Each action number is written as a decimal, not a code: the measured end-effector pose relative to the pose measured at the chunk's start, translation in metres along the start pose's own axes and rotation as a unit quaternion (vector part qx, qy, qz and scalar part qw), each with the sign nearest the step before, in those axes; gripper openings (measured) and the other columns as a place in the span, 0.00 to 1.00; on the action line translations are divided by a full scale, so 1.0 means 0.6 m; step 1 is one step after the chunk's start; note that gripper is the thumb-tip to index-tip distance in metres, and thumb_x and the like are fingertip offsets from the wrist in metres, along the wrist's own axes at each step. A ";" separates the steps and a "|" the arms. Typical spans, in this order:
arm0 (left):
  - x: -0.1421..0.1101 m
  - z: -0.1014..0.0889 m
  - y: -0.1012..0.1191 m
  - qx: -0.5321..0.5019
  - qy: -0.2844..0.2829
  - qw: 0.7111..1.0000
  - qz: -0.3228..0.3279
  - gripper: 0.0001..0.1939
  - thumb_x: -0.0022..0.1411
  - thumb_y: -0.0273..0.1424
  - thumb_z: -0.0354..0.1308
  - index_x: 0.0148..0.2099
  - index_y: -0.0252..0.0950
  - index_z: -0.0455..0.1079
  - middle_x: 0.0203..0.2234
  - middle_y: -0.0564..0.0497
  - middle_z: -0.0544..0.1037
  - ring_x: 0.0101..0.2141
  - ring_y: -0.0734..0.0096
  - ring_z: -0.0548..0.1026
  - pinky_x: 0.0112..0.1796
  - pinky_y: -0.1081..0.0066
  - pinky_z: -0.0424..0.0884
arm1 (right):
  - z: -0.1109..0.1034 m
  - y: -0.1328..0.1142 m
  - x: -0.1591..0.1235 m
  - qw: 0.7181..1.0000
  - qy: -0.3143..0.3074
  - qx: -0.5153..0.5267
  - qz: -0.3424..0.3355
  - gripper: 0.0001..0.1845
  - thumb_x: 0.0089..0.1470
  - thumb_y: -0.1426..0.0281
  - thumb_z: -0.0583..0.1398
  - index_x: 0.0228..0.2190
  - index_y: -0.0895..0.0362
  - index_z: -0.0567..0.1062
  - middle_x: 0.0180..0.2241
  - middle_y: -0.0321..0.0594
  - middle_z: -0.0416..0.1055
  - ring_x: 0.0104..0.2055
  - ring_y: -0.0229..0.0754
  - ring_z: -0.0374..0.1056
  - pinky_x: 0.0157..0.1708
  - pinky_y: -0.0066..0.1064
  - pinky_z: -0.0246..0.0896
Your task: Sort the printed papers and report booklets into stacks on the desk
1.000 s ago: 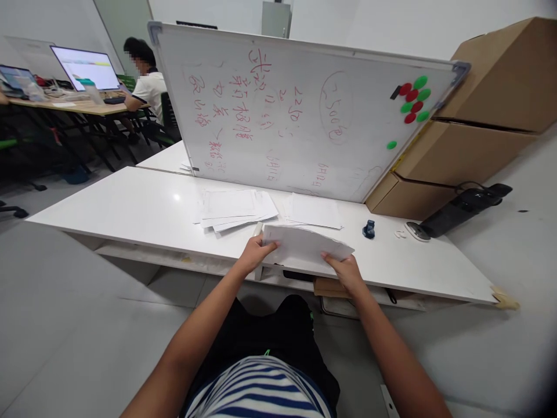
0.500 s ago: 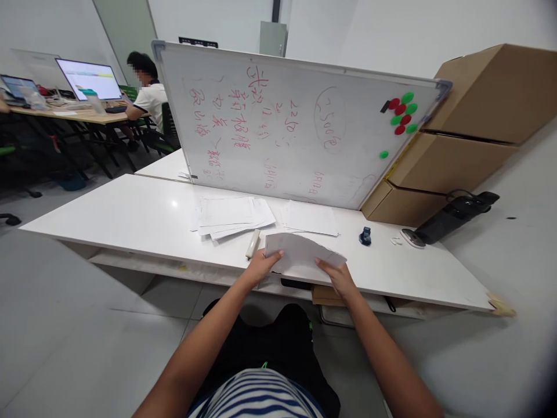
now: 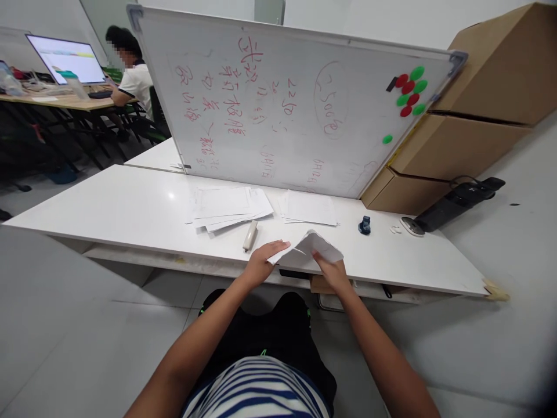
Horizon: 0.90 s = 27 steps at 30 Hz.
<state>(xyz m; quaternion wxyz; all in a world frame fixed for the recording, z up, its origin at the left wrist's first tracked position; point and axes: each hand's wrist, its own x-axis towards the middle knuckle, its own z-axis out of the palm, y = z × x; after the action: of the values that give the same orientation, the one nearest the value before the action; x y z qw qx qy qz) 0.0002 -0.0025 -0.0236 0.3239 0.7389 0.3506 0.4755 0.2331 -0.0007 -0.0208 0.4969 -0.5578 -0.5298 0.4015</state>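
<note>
A white sheet of paper (image 3: 321,247) spans both my hands above the front edge of the white desk (image 3: 143,212). It is bent up into a peak in the middle. My left hand (image 3: 262,262) holds its left end, fingers lying along the paper. My right hand (image 3: 331,271) pinches its right side, thumb on the near face and the other fingers hidden behind. Whether it is one sheet or more, I cannot tell. Just beyond my left hand lies a pale, elongated stapler-like object (image 3: 250,235). Farther back are two piles of paper, a left pile (image 3: 224,208) and a right pile (image 3: 310,206).
A whiteboard (image 3: 296,116) with red writing and round magnets stands along the desk's back. Stacked cardboard boxes (image 3: 478,145), a black bottle (image 3: 456,203) and a small dark blue object (image 3: 364,225) are at the right. Another person (image 3: 139,87) sits at a computer, back left.
The paper has gone from a gently curved sheet to one bent up in the middle, and its left end has dropped. My left fingers now stretch over it. The view has tilted down slightly.
</note>
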 end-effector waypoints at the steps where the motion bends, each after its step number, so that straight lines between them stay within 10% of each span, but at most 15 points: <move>1: -0.003 -0.004 0.002 0.001 -0.012 1.000 0.010 0.18 0.64 0.36 0.54 0.55 0.43 0.72 0.52 0.48 0.75 0.57 0.60 0.68 0.59 0.57 0.60 | -0.004 -0.001 -0.002 1.000 -0.006 -0.006 -0.008 0.23 0.48 0.56 0.65 0.45 0.53 0.78 0.46 0.41 0.76 0.55 0.53 0.67 0.58 0.45 0.59; 9: -0.022 -0.035 0.001 -0.056 -0.048 0.997 -0.038 0.20 0.56 0.45 0.62 0.46 0.41 0.78 0.49 0.44 0.77 0.57 0.52 0.67 0.58 0.55 0.60 | -0.046 0.010 -0.005 0.971 -0.185 0.001 -0.153 0.26 0.40 0.49 0.68 0.39 0.49 0.81 0.49 0.41 0.75 0.60 0.55 0.62 0.62 0.49 0.51; 16: -0.023 -0.039 -0.002 -0.124 -0.047 0.986 -0.098 0.19 0.53 0.44 0.65 0.44 0.39 0.79 0.49 0.43 0.77 0.55 0.50 0.69 0.56 0.58 0.63 | -0.037 0.002 -0.015 0.982 -0.149 -0.016 -0.113 0.26 0.33 0.50 0.71 0.35 0.49 0.82 0.47 0.40 0.76 0.57 0.56 0.65 0.61 0.49 0.53; 21: 0.013 -0.047 0.005 -0.154 0.070 0.935 -0.313 0.28 0.52 0.43 0.66 0.53 0.34 0.72 0.43 0.42 0.79 0.42 0.52 0.78 0.43 0.58 0.74 | -0.030 -0.003 0.004 0.999 0.000 -0.030 0.039 0.27 0.42 0.52 0.68 0.41 0.56 0.79 0.44 0.44 0.78 0.47 0.55 0.72 0.49 0.47 0.67; 27: 0.035 -0.059 0.007 -0.266 0.072 0.888 -0.368 0.29 0.50 0.39 0.69 0.51 0.31 0.71 0.40 0.41 0.80 0.39 0.56 0.78 0.40 0.60 0.75 | -0.018 0.011 0.021 0.994 -0.018 0.044 0.095 0.26 0.40 0.56 0.70 0.40 0.57 0.79 0.43 0.45 0.78 0.44 0.53 0.74 0.45 0.45 0.69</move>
<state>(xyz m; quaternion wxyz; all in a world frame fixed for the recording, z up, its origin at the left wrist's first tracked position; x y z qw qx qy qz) -0.0252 0.0175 0.0020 0.6342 0.4067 0.4798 0.4497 0.2465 0.0107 -0.0246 0.4707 -0.5766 -0.4648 0.4795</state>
